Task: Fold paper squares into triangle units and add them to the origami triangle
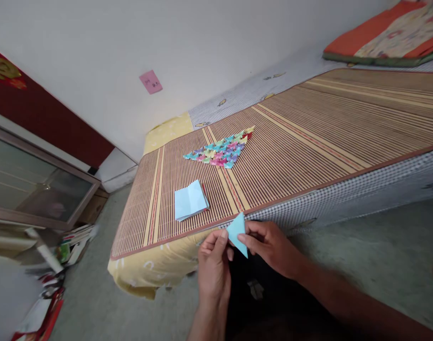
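Observation:
A light-blue sheet of paper folded into a triangle (239, 234) is held up in front of the bed's edge. My left hand (215, 251) pinches its left corner between thumb and fingers. On the other side, my right hand (268, 246) grips it, thumb on the near face and fingers behind. Beyond my hands, a stack of light-blue paper (190, 201) lies on the striped mat (291, 156). Farther back, small folded paper pieces (220, 150) in several colours are laid out in rows that make a triangle.
The mat covers a bed against a white wall, with a folded orange and floral quilt (390, 38) at the far right. A pink note (151, 82) is on the wall. To the left stand a glass-fronted cabinet (35, 184) and piled papers (74, 246) on the floor.

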Demonstrator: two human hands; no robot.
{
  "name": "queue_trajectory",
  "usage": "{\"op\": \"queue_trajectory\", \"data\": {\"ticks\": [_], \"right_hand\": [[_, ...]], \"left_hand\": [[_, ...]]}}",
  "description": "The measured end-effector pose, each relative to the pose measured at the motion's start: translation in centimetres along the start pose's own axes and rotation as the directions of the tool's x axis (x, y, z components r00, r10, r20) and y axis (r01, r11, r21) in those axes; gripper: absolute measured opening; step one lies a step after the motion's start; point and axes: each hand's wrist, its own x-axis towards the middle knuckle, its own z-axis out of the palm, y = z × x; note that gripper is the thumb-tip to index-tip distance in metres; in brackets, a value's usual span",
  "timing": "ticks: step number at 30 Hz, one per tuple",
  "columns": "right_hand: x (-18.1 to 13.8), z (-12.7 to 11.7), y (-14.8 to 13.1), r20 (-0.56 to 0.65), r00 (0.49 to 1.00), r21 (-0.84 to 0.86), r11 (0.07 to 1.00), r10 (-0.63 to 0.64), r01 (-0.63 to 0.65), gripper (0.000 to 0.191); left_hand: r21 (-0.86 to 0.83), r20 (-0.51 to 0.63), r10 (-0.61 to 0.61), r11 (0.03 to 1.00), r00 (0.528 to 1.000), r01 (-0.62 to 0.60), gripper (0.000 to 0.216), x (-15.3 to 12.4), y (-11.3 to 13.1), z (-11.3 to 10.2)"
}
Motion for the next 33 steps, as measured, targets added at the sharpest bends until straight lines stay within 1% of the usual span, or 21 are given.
{"op": "queue_trajectory", "data": {"ticks": [2, 6, 10, 16, 19, 21, 23, 25, 28, 31, 33], "right_hand": [[0.1, -0.3, -0.1, -0.024, 0.999, -0.003, 1.000, -0.031, 0.031, 0.037], [0.3, -1.2, -0.5, -0.006, 0.998, 0.054, 0.997, -0.061, 0.061, 0.032], [0.3, -1.0, -0.9, 0.006, 0.999, 0.093, 0.995, -0.044, 0.043, 0.025], [0.3, -1.0, -1.0, 0.015, 0.999, 0.176, 0.984, -0.041, 0.037, 0.029], [0.3, -1.0, -1.0, 0.026, 0.999, 0.217, 0.975, -0.048, 0.041, 0.030], [0.2, -1.0, -1.1, 0.023, 0.999, 0.226, 0.973, -0.048, 0.041, 0.026], [0.1, -0.9, -1.2, 0.010, 0.999, 0.223, 0.974, -0.036, 0.033, 0.017], [-0.1, -0.8, -1.2, -0.019, 1.000, 0.210, 0.977, -0.024, 0.028, 0.005], [-0.2, -0.7, -1.4, -0.032, 0.998, 0.155, 0.986, -0.049, 0.054, 0.017], [-0.2, -0.4, -1.6, -0.030, 0.992, 0.076, 0.989, -0.122, 0.124, 0.013], [-0.2, 0.0, -1.4, -0.071, 0.976, 0.001, 0.978, -0.208, 0.209, 0.012]], "left_hand": [[-0.044, 0.011, -0.037, 0.998, 0.999, 0.038, 0.042, 0.2, 0.1, -0.2], [-0.122, 0.013, -0.121, 0.985, 0.993, 0.122, 0.038, 0.4, 0.2, -0.4], [-0.158, 0.053, -0.147, 0.975, 0.988, 0.154, 0.035, 0.2, 0.0, -0.1], [-0.292, 0.081, -0.213, 0.929, 0.974, 0.228, 0.034, 0.0, 0.1, 0.6], [-0.317, 0.113, -0.231, 0.914, 0.966, 0.255, 0.031, 0.0, 0.1, 0.7], [-0.311, 0.109, -0.226, 0.917, 0.968, 0.249, 0.029, 0.0, -0.1, 0.8], [-0.273, 0.093, -0.197, 0.938, 0.976, 0.215, 0.028, -0.2, -0.2, 0.8], [-0.178, 0.079, -0.130, 0.974, 0.988, 0.142, 0.028, -0.4, -0.3, 0.7], [0.033, 0.072, 0.005, 0.999, 0.997, -0.007, 0.031, -0.9, -0.3, 0.7], [0.192, 0.090, 0.084, 0.976, 0.992, -0.100, 0.034, -1.3, -0.2, 0.8], [0.245, 0.093, 0.113, 0.960, 0.989, -0.133, 0.036, -1.5, -0.2, 0.9]]}}
